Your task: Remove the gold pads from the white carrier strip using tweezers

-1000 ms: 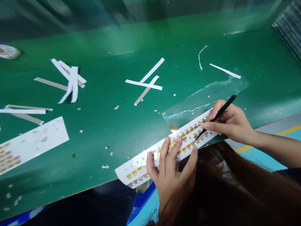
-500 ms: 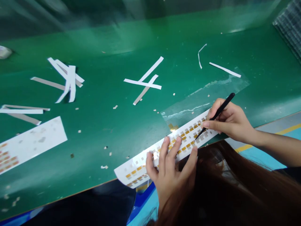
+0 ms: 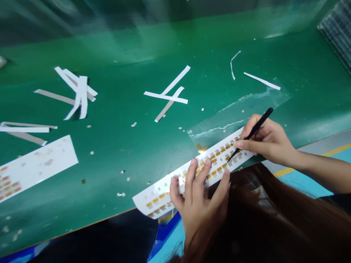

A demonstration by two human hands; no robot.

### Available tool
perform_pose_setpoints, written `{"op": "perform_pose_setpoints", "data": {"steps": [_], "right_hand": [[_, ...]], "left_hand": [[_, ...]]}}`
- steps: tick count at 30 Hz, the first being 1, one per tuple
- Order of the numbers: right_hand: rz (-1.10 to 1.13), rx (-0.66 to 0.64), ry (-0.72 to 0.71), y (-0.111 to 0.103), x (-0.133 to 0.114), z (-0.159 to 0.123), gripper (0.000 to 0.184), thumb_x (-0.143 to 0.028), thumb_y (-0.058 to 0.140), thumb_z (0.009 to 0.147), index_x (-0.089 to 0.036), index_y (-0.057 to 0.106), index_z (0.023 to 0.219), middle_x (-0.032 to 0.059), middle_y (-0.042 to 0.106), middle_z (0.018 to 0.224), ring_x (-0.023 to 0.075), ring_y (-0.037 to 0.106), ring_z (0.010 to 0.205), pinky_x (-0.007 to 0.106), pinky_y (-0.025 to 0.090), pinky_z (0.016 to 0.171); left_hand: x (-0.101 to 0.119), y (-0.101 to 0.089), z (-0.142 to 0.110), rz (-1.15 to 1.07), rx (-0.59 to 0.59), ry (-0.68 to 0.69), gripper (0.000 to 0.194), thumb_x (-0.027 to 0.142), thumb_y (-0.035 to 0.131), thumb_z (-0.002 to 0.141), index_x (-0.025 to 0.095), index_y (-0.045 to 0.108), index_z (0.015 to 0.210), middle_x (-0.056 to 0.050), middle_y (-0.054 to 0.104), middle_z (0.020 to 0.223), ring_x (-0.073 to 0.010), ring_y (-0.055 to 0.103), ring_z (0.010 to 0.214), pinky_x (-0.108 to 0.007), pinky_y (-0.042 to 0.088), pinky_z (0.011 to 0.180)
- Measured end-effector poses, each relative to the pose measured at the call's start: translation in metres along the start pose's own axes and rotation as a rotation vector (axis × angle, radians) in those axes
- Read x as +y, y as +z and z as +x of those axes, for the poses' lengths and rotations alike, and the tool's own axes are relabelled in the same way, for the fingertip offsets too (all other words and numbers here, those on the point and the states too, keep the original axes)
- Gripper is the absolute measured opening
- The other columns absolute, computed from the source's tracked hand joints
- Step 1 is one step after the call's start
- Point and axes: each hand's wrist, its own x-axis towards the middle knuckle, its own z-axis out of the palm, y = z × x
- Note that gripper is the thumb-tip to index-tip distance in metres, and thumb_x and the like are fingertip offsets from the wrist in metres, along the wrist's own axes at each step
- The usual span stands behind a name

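Observation:
A long white backing sheet (image 3: pixel 161 193) with rows of small amber and grey stickers lies slanted at the near edge of the green mat (image 3: pixel 131 146). My left hand (image 3: pixel 196 204) rests flat on it, fingers spread. My right hand (image 3: pixel 264 140) pinches black tweezers (image 3: pixel 251 133), their tip touching the stickers near the sheet's right end. A clear film (image 3: pixel 238 113) lies just behind the sheet. Long brown hair hangs over the lower right.
Loose white and grey paper strips (image 3: pixel 168 95) lie about the mat, with another bunch (image 3: pixel 78 91) at the left. A second white sticker sheet (image 3: pixel 35 166) lies at the left edge. Tiny paper bits dot the mat. A dark gridded tray (image 3: pixel 338 29) sits at the top right.
The view has shifted slightly, so things drift a little left. Both hands and the tweezers stay in nearly the same place on the sheet.

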Motion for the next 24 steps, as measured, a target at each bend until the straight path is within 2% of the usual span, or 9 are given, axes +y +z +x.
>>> {"op": "perform_pose_setpoints", "data": {"steps": [5,8,13,18,21,24], "right_hand": [[-0.034,-0.005,-0.004,0.000,0.000,0.000,0.028,-0.022,0.075,0.069,-0.018,0.047,0.072,-0.0050,0.052,0.056,0.0050,0.046,0.043,0.018,0.034,0.036],[-0.034,-0.011,-0.003,0.000,0.002,0.000,0.029,-0.022,0.075,0.068,-0.018,0.047,0.072,-0.0048,0.053,0.057,0.0059,0.048,0.046,0.018,0.037,0.039],[0.074,0.037,0.010,-0.003,0.006,0.000,0.030,-0.019,0.077,0.066,-0.018,0.048,0.073,-0.0050,0.055,0.061,0.0050,0.048,0.046,0.018,0.036,0.039],[0.189,0.079,0.077,-0.006,-0.011,0.001,0.029,-0.022,0.076,0.068,-0.018,0.048,0.075,-0.0045,0.057,0.058,0.0031,0.044,0.041,0.016,0.030,0.036],[0.162,0.071,0.082,-0.003,-0.025,0.008,0.030,-0.022,0.077,0.066,-0.018,0.050,0.077,-0.0039,0.058,0.056,0.0055,0.051,0.043,0.016,0.036,0.039],[0.122,0.060,0.089,0.004,-0.024,0.021,0.032,-0.022,0.079,0.063,-0.018,0.050,0.076,-0.0024,0.062,0.058,0.0085,0.059,0.050,0.017,0.045,0.044]], "left_hand": [[0.000,0.001,0.000,-0.001,0.006,-0.008,0.025,0.024,0.065,0.075,0.030,0.064,0.099,-0.007,0.056,0.125,-0.0284,0.044,0.125,-0.052,0.020,0.106],[-0.001,0.001,-0.001,0.021,-0.004,-0.004,0.032,0.026,0.065,0.075,0.028,0.062,0.107,-0.008,0.059,0.121,-0.0282,0.045,0.125,-0.051,0.019,0.107],[-0.001,0.003,-0.001,0.068,0.005,0.015,0.037,0.026,0.064,0.076,0.028,0.060,0.113,-0.007,0.060,0.120,-0.0271,0.046,0.124,-0.049,0.019,0.108],[0.000,0.001,0.000,0.086,0.010,0.022,0.036,0.024,0.065,0.075,0.028,0.062,0.111,-0.006,0.062,0.118,-0.0278,0.048,0.121,-0.050,0.022,0.107],[0.002,-0.003,-0.001,0.088,0.018,0.022,0.034,0.023,0.066,0.074,0.028,0.063,0.107,-0.005,0.064,0.115,-0.0281,0.050,0.119,-0.051,0.025,0.105],[0.005,-0.004,-0.002,0.058,0.031,0.005,0.029,0.022,0.064,0.076,0.028,0.065,0.105,-0.006,0.065,0.112,-0.0285,0.052,0.116,-0.052,0.027,0.102]]}}
